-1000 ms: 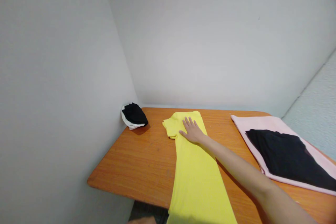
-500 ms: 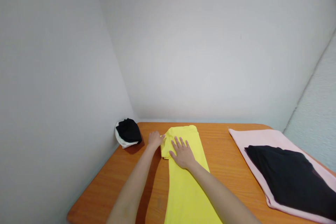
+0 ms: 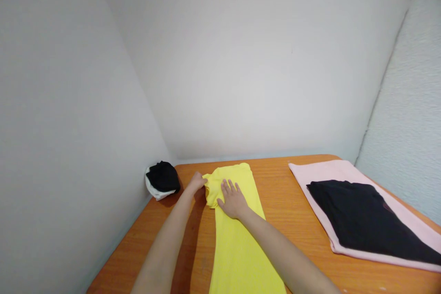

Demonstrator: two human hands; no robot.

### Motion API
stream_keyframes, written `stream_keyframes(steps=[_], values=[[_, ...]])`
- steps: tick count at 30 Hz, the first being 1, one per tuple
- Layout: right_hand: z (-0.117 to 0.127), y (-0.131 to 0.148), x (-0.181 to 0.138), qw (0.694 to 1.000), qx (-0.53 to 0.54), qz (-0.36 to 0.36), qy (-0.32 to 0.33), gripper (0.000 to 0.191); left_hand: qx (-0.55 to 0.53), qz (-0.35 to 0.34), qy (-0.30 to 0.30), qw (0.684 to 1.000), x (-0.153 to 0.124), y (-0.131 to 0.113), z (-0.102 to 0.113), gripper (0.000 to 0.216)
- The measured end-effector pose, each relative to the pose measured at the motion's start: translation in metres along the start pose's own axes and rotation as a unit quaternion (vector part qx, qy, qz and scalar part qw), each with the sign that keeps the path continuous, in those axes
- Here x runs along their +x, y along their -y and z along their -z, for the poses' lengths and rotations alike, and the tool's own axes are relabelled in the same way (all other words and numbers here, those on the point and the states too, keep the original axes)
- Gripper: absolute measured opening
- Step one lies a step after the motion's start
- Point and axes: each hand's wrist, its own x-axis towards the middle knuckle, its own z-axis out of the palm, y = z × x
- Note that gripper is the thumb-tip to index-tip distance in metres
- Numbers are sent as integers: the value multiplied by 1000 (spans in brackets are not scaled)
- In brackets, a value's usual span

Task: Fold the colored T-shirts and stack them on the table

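A yellow shirt (image 3: pixel 237 252), folded into a long strip, lies lengthwise on the wooden table. Its short sleeve sticks out on the left near the far end. My left hand (image 3: pixel 196 183) pinches the edge of that sleeve and pulls it slightly up and out to the left. My right hand (image 3: pixel 233 200) rests flat on the shirt just right of the sleeve, fingers stretched out and pointing away from me. The near end of the shirt runs out of view at the bottom.
On the right of the table (image 3: pixel 275 188), a folded black garment (image 3: pixel 365 220) lies on a folded pink cloth (image 3: pixel 320 170). A black and white cloth bundle (image 3: pixel 162 178) sits at the far left corner against the wall. White walls close in the back and left.
My left hand has drawn the sleeve edge a little outward to the left. My right hand stays flat on the shirt. The whole view has turned slightly right.
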Motion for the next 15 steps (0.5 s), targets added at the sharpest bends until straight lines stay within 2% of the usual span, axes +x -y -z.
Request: stream_keyframes(steps=[5, 9, 11, 15], values=[[2, 22, -20, 1000, 8, 0, -5, 70, -62, -25, 39, 997, 1, -39, -16, 28], [9, 42, -49, 1000, 12, 1, 8, 81, -82, -107, 77, 988, -8, -61, -43, 30], [15, 47, -67, 1000, 18, 10, 22, 86, -81, -167, 85, 979, -17, -60, -53, 30], [19, 51, -105, 996, 42, 73, 26, 88, -37, -286, 67, 955, -38, -40, -65, 32]])
